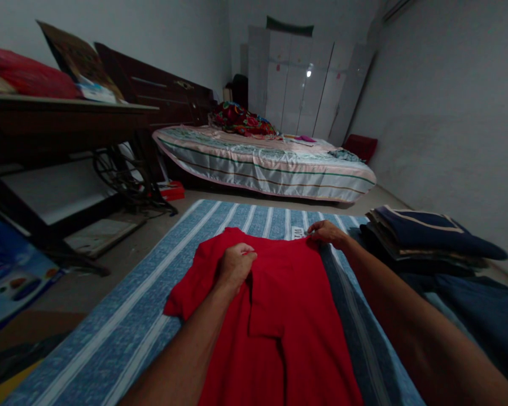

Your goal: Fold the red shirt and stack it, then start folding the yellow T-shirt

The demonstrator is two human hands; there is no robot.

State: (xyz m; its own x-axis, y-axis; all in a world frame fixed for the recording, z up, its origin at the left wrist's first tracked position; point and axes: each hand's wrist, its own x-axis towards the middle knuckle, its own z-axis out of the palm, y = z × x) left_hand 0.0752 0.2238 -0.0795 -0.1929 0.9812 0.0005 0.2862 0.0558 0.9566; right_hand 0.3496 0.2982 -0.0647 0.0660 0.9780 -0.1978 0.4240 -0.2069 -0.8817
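A red shirt point(309, 299) lies spread before me on a blue and white striped cloth point(152, 276). One of its sleeves is folded inward over the body, and the other side sticks out to the left. My left hand point(237, 262) pinches the red fabric near the upper middle, at the top of the folded sleeve. At the upper right corner of the shirt, my right hand point(325, 232) has its fingers closed on the edge. White lettering on the cloth shows just left of the right fingertips.
Folded dark clothes point(432, 231) are stacked at the right, beside more dark blue fabric point(482, 310). A bed point(271, 166) stands beyond the cloth, with a white wardrobe point(296, 84) behind it. A sewing-machine table point(68, 107) with iron wheel is at the left.
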